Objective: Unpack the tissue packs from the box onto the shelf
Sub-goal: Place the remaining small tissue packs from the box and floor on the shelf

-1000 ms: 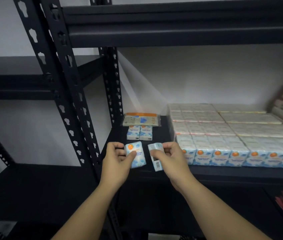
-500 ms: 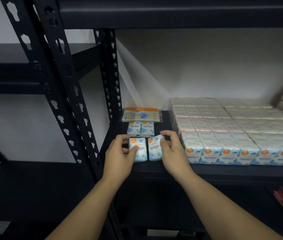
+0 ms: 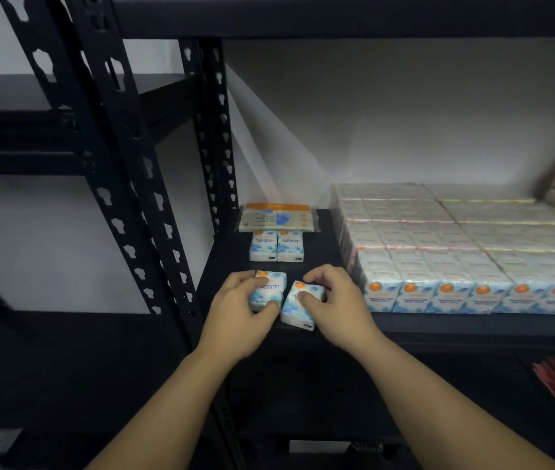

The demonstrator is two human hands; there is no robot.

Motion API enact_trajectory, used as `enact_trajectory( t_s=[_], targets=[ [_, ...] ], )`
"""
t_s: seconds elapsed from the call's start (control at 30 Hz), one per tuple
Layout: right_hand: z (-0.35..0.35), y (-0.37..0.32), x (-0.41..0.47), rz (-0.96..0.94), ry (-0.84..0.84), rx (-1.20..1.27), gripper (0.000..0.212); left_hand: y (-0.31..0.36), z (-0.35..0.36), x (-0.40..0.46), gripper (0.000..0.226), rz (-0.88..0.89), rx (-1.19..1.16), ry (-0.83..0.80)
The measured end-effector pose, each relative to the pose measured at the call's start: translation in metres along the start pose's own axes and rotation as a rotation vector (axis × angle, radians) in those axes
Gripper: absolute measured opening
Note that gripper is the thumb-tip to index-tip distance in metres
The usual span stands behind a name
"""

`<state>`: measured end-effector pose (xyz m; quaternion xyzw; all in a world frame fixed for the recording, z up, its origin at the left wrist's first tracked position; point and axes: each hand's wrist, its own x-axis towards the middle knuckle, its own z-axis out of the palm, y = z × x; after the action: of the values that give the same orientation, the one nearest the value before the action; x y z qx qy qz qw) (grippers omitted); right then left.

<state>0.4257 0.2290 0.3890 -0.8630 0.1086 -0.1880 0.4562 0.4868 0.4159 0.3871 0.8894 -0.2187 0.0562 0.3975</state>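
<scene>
Our left hand (image 3: 235, 308) grips one tissue pack (image 3: 268, 290), label "FRAGRANCE FREE MINI TISSUE"; right hand (image 3: 337, 300) pinches a tilted second pack (image 3: 301, 308), touching, at the shelf (image 3: 472, 325) front edge.

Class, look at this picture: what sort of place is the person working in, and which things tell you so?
Probably a stockroom: black slotted metal shelving, a large block of wrapped tissue packs and small packs being shelved.

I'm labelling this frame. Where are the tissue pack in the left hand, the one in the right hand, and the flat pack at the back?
Left pack (image 3: 269, 289): head view, printed front.
Right pack (image 3: 298, 308): head view, front face.
Flat pack (image 3: 276, 218): head view, top face.
</scene>
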Motion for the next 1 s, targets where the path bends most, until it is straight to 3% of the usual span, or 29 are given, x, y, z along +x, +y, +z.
enact_trajectory(
  t_s=[0.23,0.43,1.0],
  targets=[
    [0.007,-0.006,0.001,-0.021,0.01,-0.08,0.006,-0.003,-0.003,-0.003,0.04,0.029,0.032,0.013],
    [0.001,-0.004,-0.005,-0.085,-0.067,-0.202,0.053,-0.006,-0.004,-0.004,0.046,0.024,0.045,0.003],
    [0.015,0.0,0.026,-0.052,0.04,-0.161,0.054,-0.004,0.002,0.021,0.037,-0.007,0.079,0.017]
  ],
)
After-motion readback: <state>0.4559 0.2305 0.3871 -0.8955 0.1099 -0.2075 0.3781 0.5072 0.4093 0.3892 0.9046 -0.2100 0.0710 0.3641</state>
